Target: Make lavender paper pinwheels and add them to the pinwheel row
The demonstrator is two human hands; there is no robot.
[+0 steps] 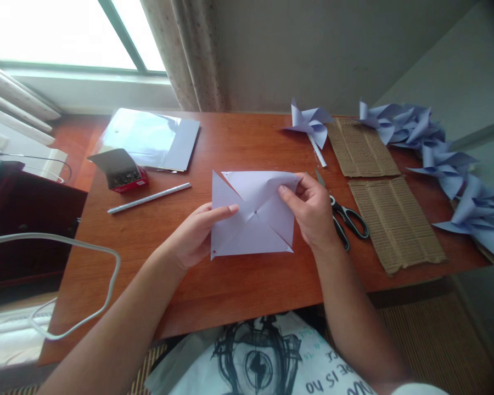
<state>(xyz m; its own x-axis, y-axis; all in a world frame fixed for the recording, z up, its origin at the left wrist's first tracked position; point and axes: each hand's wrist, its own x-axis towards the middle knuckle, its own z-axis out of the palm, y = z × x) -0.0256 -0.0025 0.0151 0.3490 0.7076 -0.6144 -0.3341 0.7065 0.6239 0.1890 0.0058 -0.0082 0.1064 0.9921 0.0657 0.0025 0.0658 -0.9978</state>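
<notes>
A pale lilac paper square (255, 225), cut along its diagonals, lies at the middle of the wooden table (230, 291). My left hand (197, 233) grips its left edge, thumb on top and fingers under. My right hand (310, 208) pinches the top right flap and bends it toward the paper's centre, where a small dot shows. Both hands are closed on the paper.
Black-handled scissors (346, 219) lie just right of my right hand. Two corrugated cardboard pieces (395, 219) lie beyond them. One finished pinwheel (308, 123) and a row of several more (448, 164) sit far right. A white stick (148, 197), a red pin box (121, 173) and a lilac paper stack (152, 137) lie left.
</notes>
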